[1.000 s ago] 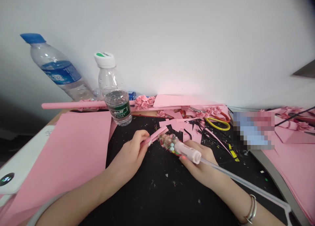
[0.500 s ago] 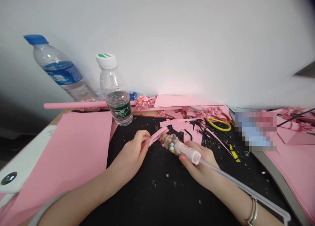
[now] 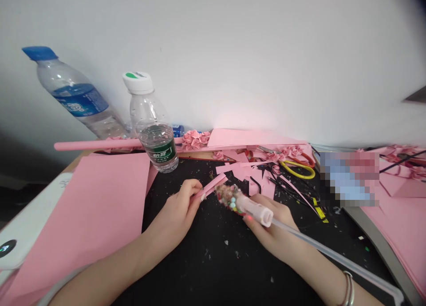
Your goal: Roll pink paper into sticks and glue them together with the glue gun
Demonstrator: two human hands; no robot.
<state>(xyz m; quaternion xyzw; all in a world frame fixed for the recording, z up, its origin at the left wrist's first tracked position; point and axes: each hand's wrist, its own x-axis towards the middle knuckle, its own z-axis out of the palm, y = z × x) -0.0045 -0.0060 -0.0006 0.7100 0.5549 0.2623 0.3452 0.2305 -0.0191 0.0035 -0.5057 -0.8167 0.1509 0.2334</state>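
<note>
My left hand (image 3: 181, 208) pinches a narrow folded strip of pink paper (image 3: 213, 185) between thumb and fingers. A small whitish blob lies on the strip near the fingertips. My right hand (image 3: 274, 226) is closed around a pale pink glue gun (image 3: 254, 209). Its front is crusted with coloured beads and glue, and a small red light glows on its side. From its rear a long translucent glue stick (image 3: 339, 255) runs back over my right forearm. The gun's front end points toward the strip; whether the nozzle touches it I cannot tell.
Pink paper scraps (image 3: 241, 170), yellow-handled scissors (image 3: 297, 169) and thin black stems clutter the black mat (image 3: 213, 261). Two water bottles, one clear (image 3: 159, 146) and one blue-capped (image 3: 83, 104), stand at the left back. Pink sheets (image 3: 89, 204) lie left; pink paper flowers (image 3: 196, 139) line the wall.
The view has shifted slightly, so the bottles sit a little farther left. Both hands keep their hold on the paper strip and the glue gun, in nearly the same position.
</note>
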